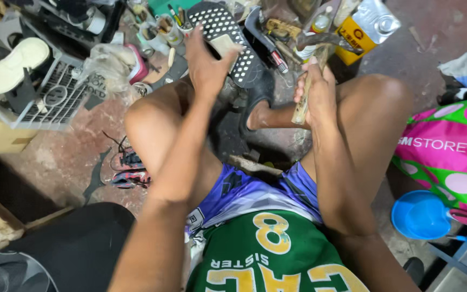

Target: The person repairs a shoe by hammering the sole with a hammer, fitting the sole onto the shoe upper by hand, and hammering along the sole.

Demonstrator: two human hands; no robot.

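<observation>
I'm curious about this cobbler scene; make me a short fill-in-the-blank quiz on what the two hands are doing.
1. The right hand grips the wooden handle of a ____.
2. The left hand presses on a black shoe sole dotted with ____ spots.
3. By the right knee stands a ____ metal can.
4. Low on the right lies a ____ plastic bowl.

Missing words: hammer; white; yellow; blue

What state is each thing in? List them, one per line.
Left hand: pressed on the shoe sole, holding it steady.
Shoe sole: black, studded face up, tilted.
Right hand: grip closed round the hammer handle.
Hammer: raised, head up, handle upright.
Yellow can: capped, lying tilted.
Blue bowl: upright on the floor, looks empty.
</observation>
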